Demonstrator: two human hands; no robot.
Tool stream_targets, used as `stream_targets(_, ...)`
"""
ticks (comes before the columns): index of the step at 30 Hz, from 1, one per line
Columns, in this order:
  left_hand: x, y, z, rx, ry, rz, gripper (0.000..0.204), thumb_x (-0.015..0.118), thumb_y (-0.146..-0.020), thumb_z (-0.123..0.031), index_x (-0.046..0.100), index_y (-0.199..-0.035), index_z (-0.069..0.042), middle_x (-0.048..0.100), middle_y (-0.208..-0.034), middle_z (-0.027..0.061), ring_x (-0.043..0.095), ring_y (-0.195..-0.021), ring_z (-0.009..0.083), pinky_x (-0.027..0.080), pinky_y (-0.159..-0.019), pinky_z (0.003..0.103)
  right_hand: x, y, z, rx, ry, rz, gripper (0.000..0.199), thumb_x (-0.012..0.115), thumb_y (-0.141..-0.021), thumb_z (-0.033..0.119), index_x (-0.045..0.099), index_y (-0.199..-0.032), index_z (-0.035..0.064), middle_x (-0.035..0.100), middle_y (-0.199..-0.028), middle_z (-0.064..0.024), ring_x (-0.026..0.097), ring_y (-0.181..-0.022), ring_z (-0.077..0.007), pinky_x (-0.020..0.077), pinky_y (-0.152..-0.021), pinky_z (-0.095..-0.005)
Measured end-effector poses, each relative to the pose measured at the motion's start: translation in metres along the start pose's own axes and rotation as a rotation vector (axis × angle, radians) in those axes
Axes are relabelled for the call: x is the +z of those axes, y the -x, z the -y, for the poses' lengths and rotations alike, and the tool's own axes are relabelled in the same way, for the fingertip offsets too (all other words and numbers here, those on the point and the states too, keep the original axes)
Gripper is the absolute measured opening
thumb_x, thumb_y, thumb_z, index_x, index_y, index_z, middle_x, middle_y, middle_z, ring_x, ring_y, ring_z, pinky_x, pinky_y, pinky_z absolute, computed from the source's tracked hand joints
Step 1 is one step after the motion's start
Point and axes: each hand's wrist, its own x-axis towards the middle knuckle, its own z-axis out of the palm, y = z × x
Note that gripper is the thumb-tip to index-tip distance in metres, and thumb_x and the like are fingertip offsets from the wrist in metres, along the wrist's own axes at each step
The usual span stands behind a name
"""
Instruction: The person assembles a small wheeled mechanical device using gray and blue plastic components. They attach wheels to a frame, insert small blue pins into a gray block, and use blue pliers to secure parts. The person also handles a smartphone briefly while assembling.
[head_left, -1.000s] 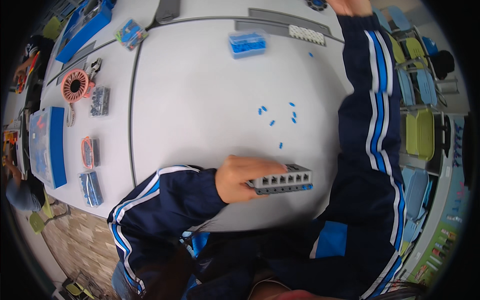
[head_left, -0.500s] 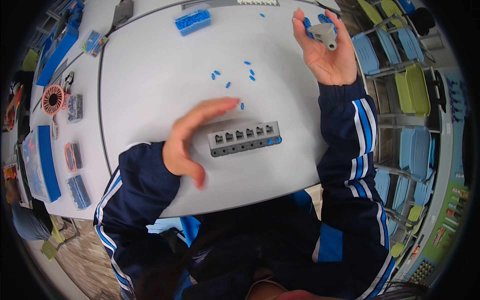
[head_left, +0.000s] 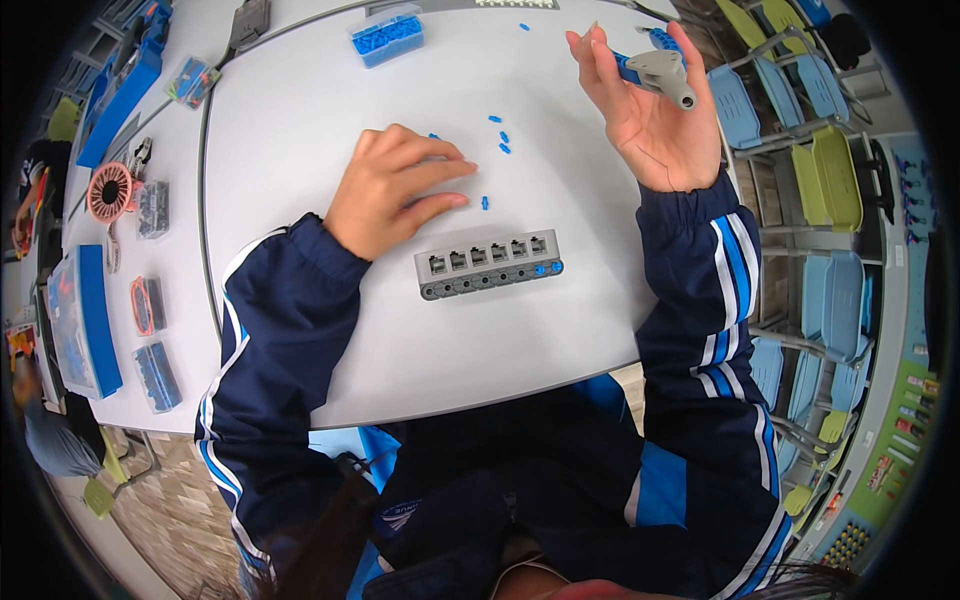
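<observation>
My left hand (head_left: 400, 190) hovers over the table with its fingers curved and the thumb apart from them, nothing visible between. Beside its fingertips lies a small blue peg (head_left: 485, 203). Another blue peg (head_left: 433, 136) peeks out behind the knuckles. Just below the hand sits a grey block (head_left: 488, 265) with a row of square openings and a darker row of round holes along its front; two holes at the right end hold blue pegs. My right hand (head_left: 655, 120), palm up, closes on a grey-and-blue plastic tool (head_left: 662, 78), whose blue parts are partly hidden by the fingers.
Several loose blue pegs (head_left: 504, 137) lie beyond the block. A clear box of blue pieces (head_left: 387, 40) stands at the far side. At left are a pink fan (head_left: 109, 192), small boxes and a blue-edged case (head_left: 95, 320). Stacked chairs (head_left: 825, 180) are at right.
My left hand has moved from the block's left end up over the pegs, covering some of them, and its fingers have drawn closer together. The tool in my right hand has tilted rightward.
</observation>
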Motion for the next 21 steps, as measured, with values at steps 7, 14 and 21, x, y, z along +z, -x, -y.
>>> stream_targets(7, 0.011, -0.012, 0.003, 0.125, 0.042, 0.078, 0.017, 0.077, -0.081, -0.015, 0.076, -0.097, -0.012, 0.069, -0.104, -0.0014, 0.052, -0.088, 0.0186, 0.036, -0.083, 0.033, -0.01, 0.002, 0.012, -0.017, -0.078, -0.007, 0.051, 0.056, -0.101, 0.017, 0.034, -0.133, -0.0152, 0.053, -0.122, -0.0249, 0.058, -0.119, -0.0335, 0.0511, -0.109, -0.0409)
stream_targets(14, 0.01, -0.013, -0.002, 0.14, 0.076, 0.08, 0.014, 0.076, -0.079, -0.008, 0.075, -0.093, -0.011, 0.069, -0.099, -0.0027, 0.054, -0.087, 0.0182, 0.036, -0.081, 0.032, -0.015, 0.006, 0.022, -0.06, 0.005, 0.007, 0.044, 0.054, -0.102, 0.017, 0.039, -0.128, -0.0151, 0.055, -0.12, -0.0249, 0.061, -0.115, -0.034, 0.052, -0.108, -0.0406)
stream_targets(21, 0.008, -0.012, -0.001, 0.104, 0.114, 0.061, 0.017, 0.077, -0.078, -0.009, 0.075, -0.094, -0.011, 0.07, -0.1, -0.0024, 0.054, -0.086, 0.018, 0.036, -0.082, 0.032, -0.011, 0.009, 0.024, -0.155, 0.138, 0.002, 0.053, 0.059, -0.1, 0.022, 0.037, -0.131, -0.0151, 0.051, -0.128, -0.0284, 0.054, -0.124, -0.0369, 0.0492, -0.11, -0.0434)
